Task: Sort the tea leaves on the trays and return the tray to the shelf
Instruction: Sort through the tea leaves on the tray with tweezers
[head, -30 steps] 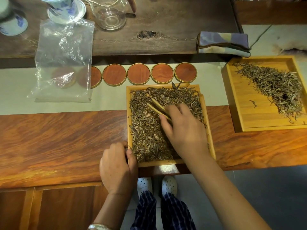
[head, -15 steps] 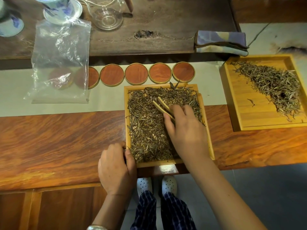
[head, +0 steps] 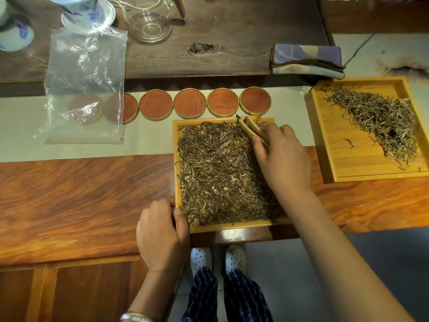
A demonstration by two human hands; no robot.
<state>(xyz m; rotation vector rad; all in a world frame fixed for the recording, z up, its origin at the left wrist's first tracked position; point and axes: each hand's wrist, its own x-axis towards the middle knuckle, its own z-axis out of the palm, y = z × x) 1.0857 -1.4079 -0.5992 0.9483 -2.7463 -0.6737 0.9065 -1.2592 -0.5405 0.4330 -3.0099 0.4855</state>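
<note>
The right hand (head: pixel 282 159) has carried its pinched bamboo tongs (head: pixel 251 129) up to the near tray's (head: pixel 177 173) far rim; the left hand (head: pixel 160 233) grips its corner. Leaves (head: pixel 218 173) could flick onto the counter (head: pixel 81 194).

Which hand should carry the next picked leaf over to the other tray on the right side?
The right hand, probably: it already holds the bamboo tongs over the near tray and is nearer the right tray. The left hand grips the near tray's corner.
</note>
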